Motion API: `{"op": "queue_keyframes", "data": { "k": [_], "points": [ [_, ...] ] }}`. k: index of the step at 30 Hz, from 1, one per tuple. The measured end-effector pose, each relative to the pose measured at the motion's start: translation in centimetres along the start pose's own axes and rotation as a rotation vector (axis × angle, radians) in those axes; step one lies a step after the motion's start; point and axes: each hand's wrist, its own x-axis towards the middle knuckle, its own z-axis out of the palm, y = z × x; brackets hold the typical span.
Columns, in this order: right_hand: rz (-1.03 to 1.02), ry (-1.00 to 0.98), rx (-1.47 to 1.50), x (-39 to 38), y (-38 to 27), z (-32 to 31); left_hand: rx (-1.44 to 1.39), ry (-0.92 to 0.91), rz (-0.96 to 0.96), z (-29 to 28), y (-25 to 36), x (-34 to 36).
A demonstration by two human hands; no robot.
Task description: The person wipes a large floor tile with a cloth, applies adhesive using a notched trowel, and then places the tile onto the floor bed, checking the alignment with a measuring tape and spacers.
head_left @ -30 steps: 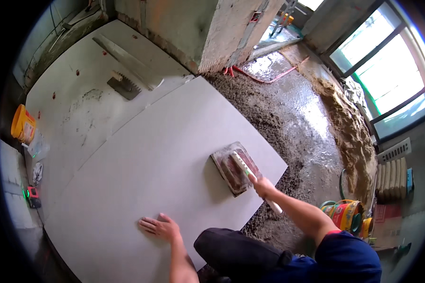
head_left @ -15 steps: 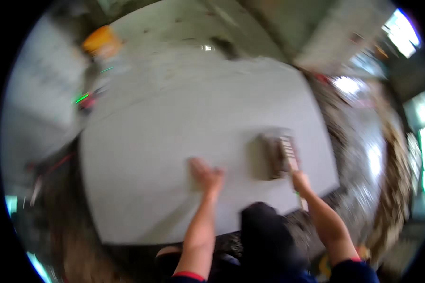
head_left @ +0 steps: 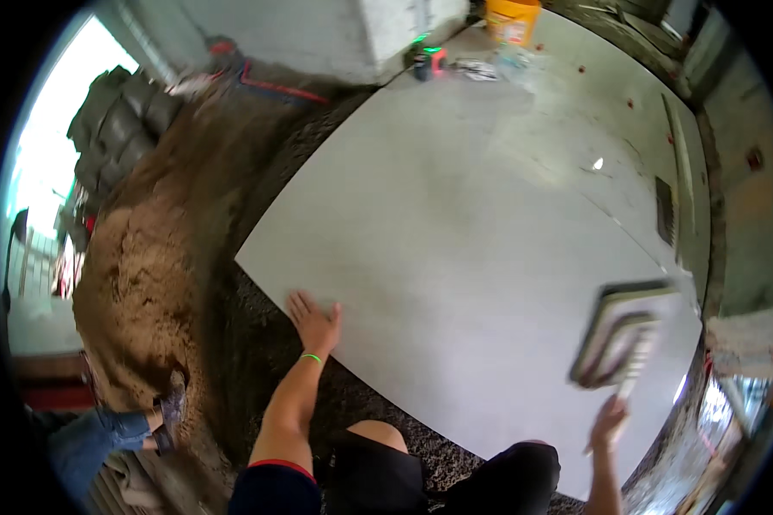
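Observation:
I kneel by a large pale grey tile. My left hand lies on its left edge with the fingers apart, a thin green light across the wrist. My right hand, closed, grips the light handle of a square rubber tamper over the tile's right part; motion blur hides whether its head touches. Beyond, a notched trowel lies on the tiled surface near a long straight bar. A laser level stands at the back beside an orange bucket.
Another person's legs are at the lower left, on heaped sand. Sacks are piled by a bright opening. Red pipes run along dark mortar bed by the back wall. A rough wall bounds the right.
My view has swung to the left, bringing the sand, sacks and other person in. My left hand has moved to the tile's edge; the tamper has shifted along the tile in my right hand.

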Motion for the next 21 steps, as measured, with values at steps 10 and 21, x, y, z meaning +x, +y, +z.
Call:
{"op": "queue_keyframes", "data": {
  "k": [10, 21],
  "points": [
    [0.12, -0.505, 0.259, 10.1, -30.4, 5.9, 0.021, -0.086, -0.148, -4.8, -2.7, 1.5],
    [0.128, -0.725, -0.172, 10.5, -27.1, 20.7, -0.013, -0.244, -0.275, -4.4, 2.4, 3.1]
  ]
}}
